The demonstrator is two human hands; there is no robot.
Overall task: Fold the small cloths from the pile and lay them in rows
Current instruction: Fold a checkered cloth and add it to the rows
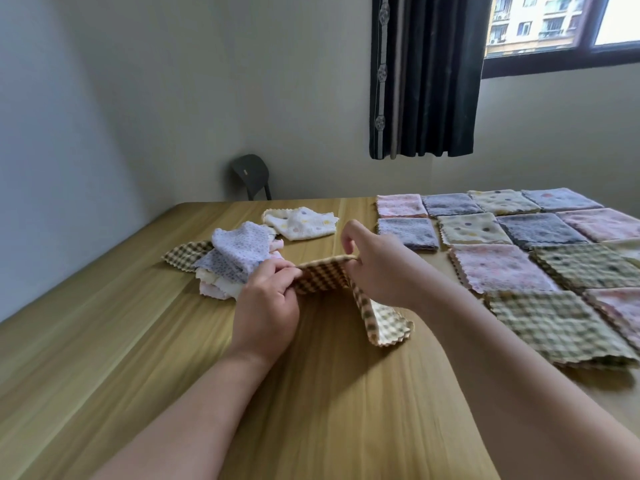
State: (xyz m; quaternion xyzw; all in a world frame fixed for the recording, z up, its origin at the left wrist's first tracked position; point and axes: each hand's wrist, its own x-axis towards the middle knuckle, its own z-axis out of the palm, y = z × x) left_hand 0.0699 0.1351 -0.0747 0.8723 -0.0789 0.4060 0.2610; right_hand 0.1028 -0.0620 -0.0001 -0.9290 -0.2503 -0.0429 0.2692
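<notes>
A brown checked cloth (322, 277) is stretched between my two hands just above the wooden table (104, 341). My left hand (266, 303) pinches its left corner, my right hand (377, 268) pinches its top right corner. The cloth's lower right part (381, 320) hangs down and touches the table. Behind my left hand lies the pile of unfolded cloths (232, 261), lilac on top, white and pink beneath, a checked one sticking out at the left. Folded cloths lie in rows (519, 244) on the right side of the table.
A white dotted cloth (301, 223) lies apart behind the pile. A dark chair (251, 176) stands past the table's far edge by the wall. A dark curtain (426, 74) and a window are at the upper right.
</notes>
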